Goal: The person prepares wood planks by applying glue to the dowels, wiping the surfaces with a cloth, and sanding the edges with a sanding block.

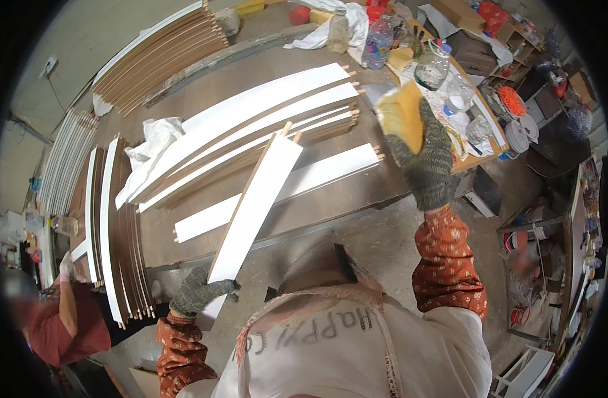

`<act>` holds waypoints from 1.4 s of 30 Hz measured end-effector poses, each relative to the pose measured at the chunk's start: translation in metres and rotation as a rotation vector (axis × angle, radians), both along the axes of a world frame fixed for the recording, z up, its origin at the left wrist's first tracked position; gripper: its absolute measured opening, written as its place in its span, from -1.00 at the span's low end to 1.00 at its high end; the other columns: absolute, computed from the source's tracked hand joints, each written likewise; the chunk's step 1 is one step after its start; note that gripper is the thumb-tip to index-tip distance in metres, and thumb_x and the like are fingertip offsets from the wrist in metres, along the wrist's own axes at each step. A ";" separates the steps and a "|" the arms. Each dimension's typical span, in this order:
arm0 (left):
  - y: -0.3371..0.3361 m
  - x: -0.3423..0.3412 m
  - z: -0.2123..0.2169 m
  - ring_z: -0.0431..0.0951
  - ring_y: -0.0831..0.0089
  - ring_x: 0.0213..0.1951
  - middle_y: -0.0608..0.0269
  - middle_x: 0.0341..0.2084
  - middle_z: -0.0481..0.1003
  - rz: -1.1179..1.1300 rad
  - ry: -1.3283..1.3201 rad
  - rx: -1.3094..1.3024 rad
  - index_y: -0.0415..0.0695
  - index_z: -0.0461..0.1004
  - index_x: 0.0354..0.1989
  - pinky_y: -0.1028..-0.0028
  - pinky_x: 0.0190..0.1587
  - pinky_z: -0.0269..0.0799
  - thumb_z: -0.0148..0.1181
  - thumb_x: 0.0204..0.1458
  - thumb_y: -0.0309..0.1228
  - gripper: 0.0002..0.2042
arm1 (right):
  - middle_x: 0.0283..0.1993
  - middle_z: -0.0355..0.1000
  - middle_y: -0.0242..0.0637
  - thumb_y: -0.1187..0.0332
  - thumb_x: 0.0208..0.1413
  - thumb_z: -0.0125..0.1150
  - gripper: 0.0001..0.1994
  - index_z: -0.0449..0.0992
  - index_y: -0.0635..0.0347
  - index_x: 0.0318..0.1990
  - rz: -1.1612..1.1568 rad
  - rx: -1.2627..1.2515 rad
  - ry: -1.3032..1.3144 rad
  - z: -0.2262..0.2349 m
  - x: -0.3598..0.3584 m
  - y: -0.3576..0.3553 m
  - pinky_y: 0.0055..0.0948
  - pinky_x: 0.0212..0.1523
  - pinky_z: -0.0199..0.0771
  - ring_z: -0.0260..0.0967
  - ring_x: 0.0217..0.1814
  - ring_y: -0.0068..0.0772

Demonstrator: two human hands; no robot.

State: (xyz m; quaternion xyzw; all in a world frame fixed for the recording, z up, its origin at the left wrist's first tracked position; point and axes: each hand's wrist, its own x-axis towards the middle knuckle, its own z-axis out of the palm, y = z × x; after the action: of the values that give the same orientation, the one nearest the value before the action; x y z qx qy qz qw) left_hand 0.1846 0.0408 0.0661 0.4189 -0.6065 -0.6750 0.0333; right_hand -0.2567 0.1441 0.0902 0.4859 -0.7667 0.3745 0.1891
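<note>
The person's right hand (431, 166), in a dark grey-green knitted glove, is partly closed, thumb and fingers pinching a soft yellow pad (403, 119) near the right end of a long brown table (264, 229). The left hand (201, 295), gloved alike, is curled against a long, flat white board with brown edges (257, 205), gripping it near its lower end; some fingers are hidden. This board slants over the table's near edge, its upper end, tipped with pale wooden pegs, above the tabletop. Beneath it, a second white pegged board (337, 176) lies along the near edge. Farther back, more white boards (257, 106) are stacked towards the far edge, with a crumpled white cloth (161, 136) at their left end. Brown-and-white boards (112, 232) stand in a row at the table's left edge. Beyond that edge is a co-worker in a dark red shirt (68, 322). Past the right edge, a cluttered side table (483, 159) carries clear plastic bottles (378, 43).
</note>
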 end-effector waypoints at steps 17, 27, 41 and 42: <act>-0.068 -0.106 0.171 0.57 0.21 -0.42 0.09 -0.55 0.51 -0.973 -0.575 -1.414 0.00 0.50 0.01 0.35 -0.37 0.46 0.39 -0.20 -0.18 -0.49 | -0.05 0.40 0.01 -0.03 -0.07 0.27 -0.31 0.31 0.15 0.18 0.610 0.493 -0.077 0.002 0.052 0.024 -0.17 -0.06 0.37 0.39 -0.10 0.01; -0.081 -0.165 0.080 0.56 0.28 -0.23 0.06 -0.27 0.50 -0.218 0.100 -1.198 -0.21 0.31 0.11 0.43 -0.25 0.53 0.24 -0.01 -0.35 -0.51 | -0.19 0.53 -0.21 0.20 0.07 0.30 -0.58 0.45 0.26 0.01 0.881 0.213 -1.255 0.024 0.029 0.024 -0.46 -0.24 0.51 0.48 -0.25 -0.55; 0.042 -0.412 0.064 0.43 0.44 -0.45 0.17 -0.41 0.45 0.396 0.837 -0.305 -0.29 0.08 0.26 0.45 -0.40 0.40 0.07 0.06 -0.40 -0.42 | -0.18 0.44 -0.19 0.16 0.09 0.18 -0.62 0.41 0.14 0.00 -0.090 0.202 0.261 -0.001 -0.271 0.119 -0.30 -0.37 0.46 0.46 -0.29 -0.24; 0.042 -0.421 0.064 0.44 0.44 -0.45 0.16 -0.39 0.47 0.448 0.782 -0.351 -0.29 0.11 0.25 0.46 -0.40 0.41 0.07 0.06 -0.41 -0.43 | -0.19 0.44 -0.20 0.15 0.10 0.17 -0.60 0.39 0.21 0.00 -0.272 0.280 0.387 0.001 -0.292 0.126 -0.29 -0.34 0.45 0.46 -0.29 -0.24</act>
State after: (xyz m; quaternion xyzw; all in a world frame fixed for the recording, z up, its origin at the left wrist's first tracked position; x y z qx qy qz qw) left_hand -0.2369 0.0831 0.1303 0.2420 -0.5481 -0.6456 0.4735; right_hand -0.5492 0.2700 0.0915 0.4625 -0.8189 0.1360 0.3116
